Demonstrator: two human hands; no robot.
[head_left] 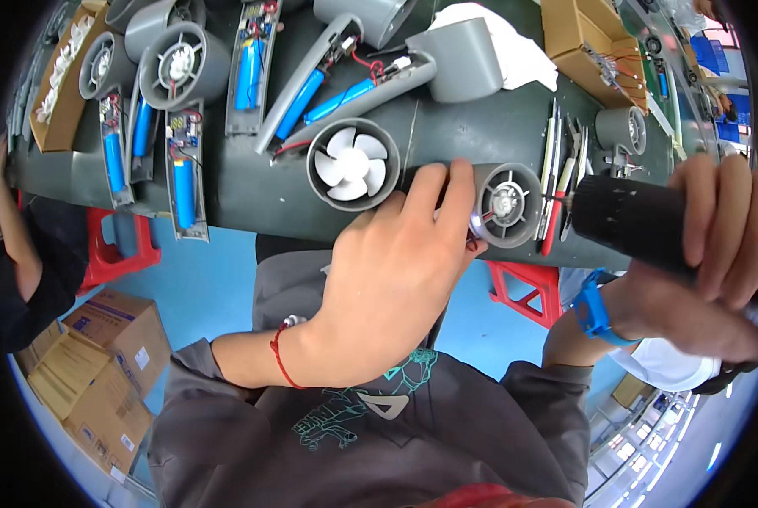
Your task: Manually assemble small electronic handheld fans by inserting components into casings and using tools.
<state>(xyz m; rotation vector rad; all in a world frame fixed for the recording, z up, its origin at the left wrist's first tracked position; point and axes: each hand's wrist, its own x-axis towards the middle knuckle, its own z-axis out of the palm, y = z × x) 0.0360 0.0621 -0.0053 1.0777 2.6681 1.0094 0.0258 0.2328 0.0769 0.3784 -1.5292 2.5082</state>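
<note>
Head view: the left hand [391,279] pinches a grey fan housing [507,205] at the near edge of the dark worktop [252,190]. The right hand [707,254] wraps closed around a black power screwdriver [628,222] aimed at that housing. A white-bladed fan [351,164] lies just beside it.

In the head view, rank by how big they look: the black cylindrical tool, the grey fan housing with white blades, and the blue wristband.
1. Black cylindrical tool, though it is nearest the camera, so unsure.
2. Grey round fan housing with white blades.
3. Blue wristband.
</note>
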